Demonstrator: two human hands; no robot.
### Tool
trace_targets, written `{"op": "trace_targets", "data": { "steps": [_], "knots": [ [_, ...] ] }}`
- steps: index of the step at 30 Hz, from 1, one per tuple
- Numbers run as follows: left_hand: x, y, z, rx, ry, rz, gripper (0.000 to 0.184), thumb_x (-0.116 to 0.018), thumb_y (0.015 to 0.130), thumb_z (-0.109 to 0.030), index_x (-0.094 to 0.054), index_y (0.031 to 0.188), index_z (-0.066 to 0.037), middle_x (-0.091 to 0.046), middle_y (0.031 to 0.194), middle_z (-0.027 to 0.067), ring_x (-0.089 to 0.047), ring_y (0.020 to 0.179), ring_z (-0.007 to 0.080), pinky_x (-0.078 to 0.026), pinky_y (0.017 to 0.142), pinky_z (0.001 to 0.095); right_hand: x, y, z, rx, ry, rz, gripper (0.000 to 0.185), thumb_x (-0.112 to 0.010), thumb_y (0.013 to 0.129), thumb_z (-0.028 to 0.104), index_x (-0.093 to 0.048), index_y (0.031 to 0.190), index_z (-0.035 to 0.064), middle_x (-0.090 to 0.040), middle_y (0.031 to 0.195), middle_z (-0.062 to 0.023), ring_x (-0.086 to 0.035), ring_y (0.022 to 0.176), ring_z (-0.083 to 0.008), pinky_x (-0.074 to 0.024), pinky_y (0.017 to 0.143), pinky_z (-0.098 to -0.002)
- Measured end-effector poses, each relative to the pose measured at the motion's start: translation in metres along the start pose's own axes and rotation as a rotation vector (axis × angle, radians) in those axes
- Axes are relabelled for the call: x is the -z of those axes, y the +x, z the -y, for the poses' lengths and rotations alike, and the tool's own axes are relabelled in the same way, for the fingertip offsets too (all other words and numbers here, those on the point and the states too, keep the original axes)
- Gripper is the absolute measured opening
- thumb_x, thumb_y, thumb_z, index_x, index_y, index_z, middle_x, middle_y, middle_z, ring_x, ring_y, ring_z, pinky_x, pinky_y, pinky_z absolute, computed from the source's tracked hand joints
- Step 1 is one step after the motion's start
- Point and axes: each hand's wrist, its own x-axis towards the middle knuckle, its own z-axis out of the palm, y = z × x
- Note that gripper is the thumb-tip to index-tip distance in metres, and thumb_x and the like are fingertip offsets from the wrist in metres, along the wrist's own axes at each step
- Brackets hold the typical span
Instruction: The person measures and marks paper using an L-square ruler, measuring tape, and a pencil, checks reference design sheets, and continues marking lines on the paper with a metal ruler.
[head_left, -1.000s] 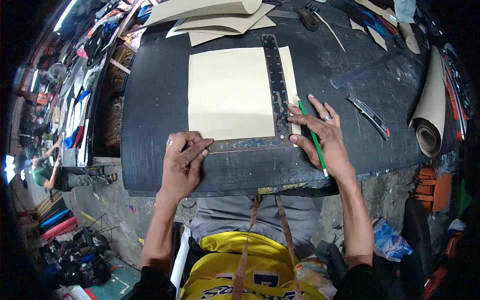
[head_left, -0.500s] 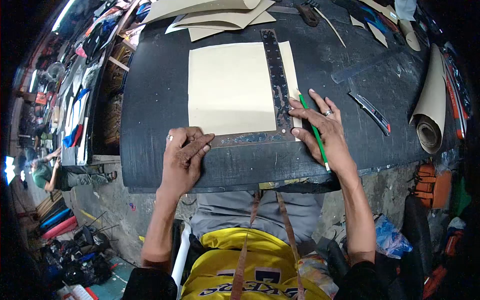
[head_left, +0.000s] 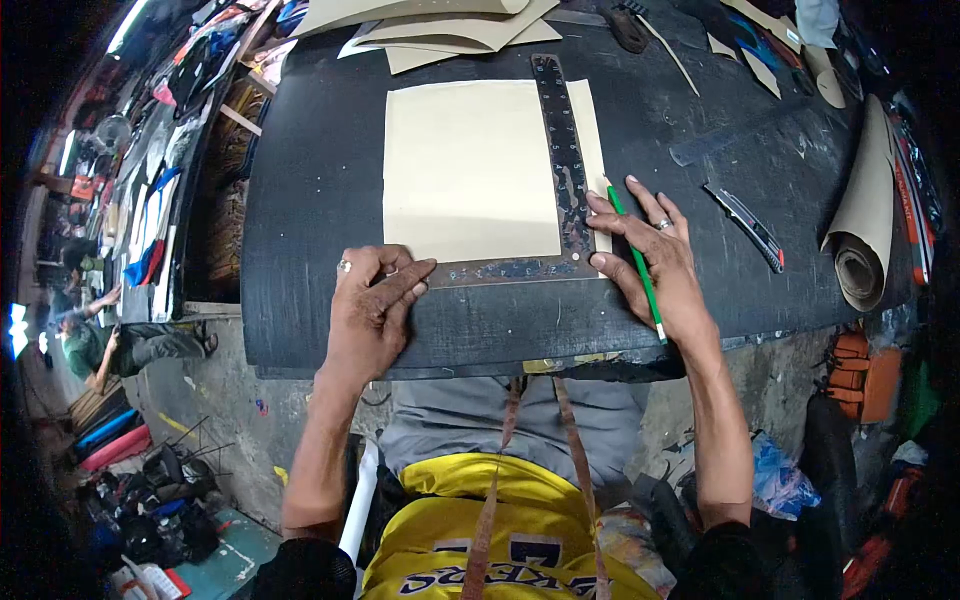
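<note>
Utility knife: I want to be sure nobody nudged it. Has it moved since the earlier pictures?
No. The utility knife lies in the same spot on the black tabletop, judged against the rolled sheet to its right.

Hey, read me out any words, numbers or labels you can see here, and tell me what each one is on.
"KERS", on the yellow shirt; whatever comes before the K is unclear.
The number above it is partly hidden, so I can't read it.
Metal square: numbers along both arms, too small to read surely.
Red strip at far right: lettering, too small and blurred.
</note>
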Motion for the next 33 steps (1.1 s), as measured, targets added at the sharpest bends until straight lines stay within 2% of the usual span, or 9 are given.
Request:
{"op": "trace_targets", "data": {
  "steps": [4,11,15,20,33],
  "knots": [
    [-0.0013,0.0019,0.0019,-0.026,0.015,-0.008,0.031,-0.079,0.089,0.002,-0.084,0.119,-0.006,-0.069,0.109,0.0083,-0.063,0.102,0.0263,-0.05,0.092,0.039,0.0,-0.0007,-0.0006,0.003,-0.008,0.018,0.037,-0.082,0.096,0.025,-0.076,0.132,0.0169,-0.068,0.155,-0.0019,-0.041,0.162,-0.0317,-0.0175,0.136,-0.0554],
    [-0.003,0.0014,0.0039,-0.046,-0.011,-0.044,0.031,-0.08,0.088,0.001,-0.084,0.117,-0.007,-0.07,0.106,0.0084,-0.062,0.099,0.0272,-0.05,0.089,0.0404,0.0009,-0.0027,0.0012,0.014,-0.008,0.021,0.037,-0.083,0.095,0.022,-0.077,0.131,0.014,-0.069,0.153,-0.0029,-0.041,0.162,-0.0325,-0.0172,0.136,-0.0559],
    [-0.0003,0.0024,0.0021,-0.017,-0.005,-0.009,0.029,-0.079,0.09,0.001,-0.085,0.117,-0.005,-0.07,0.109,0.0084,-0.064,0.104,0.0261,-0.051,0.093,0.0382,0.0009,-0.0029,0.0033,0.012,0.005,0.017,0.036,-0.083,0.094,0.021,-0.078,0.129,0.0125,-0.071,0.151,-0.0034,-0.041,0.161,-0.033,-0.0169,0.136,-0.0567],
    [-0.0026,0.0036,0.0019,-0.042,-0.031,-0.041,0.034,-0.08,0.086,0.006,-0.084,0.117,-0.007,-0.07,0.108,0.0081,-0.062,0.099,0.0271,-0.052,0.087,0.0384,0.0028,-0.0003,0.0064,-0.014,0.028,0.016,0.033,-0.083,0.094,0.019,-0.079,0.126,0.0115,-0.072,0.149,-0.0037,-0.041,0.161,-0.0332,-0.0155,0.136,-0.058],
    [-0.0014,0.0042,0.0039,-0.011,-0.064,-0.011,0.034,-0.079,0.085,0.007,-0.084,0.116,-0.006,-0.07,0.108,0.0087,-0.061,0.101,0.0278,-0.05,0.086,0.0391,0.004,0.0021,0.0053,-0.025,0.023,0.051,0.035,-0.085,0.092,0.026,-0.079,0.124,0.0124,-0.073,0.147,-0.0038,-0.041,0.162,-0.0321,-0.0141,0.136,-0.0576]
  ]
}}
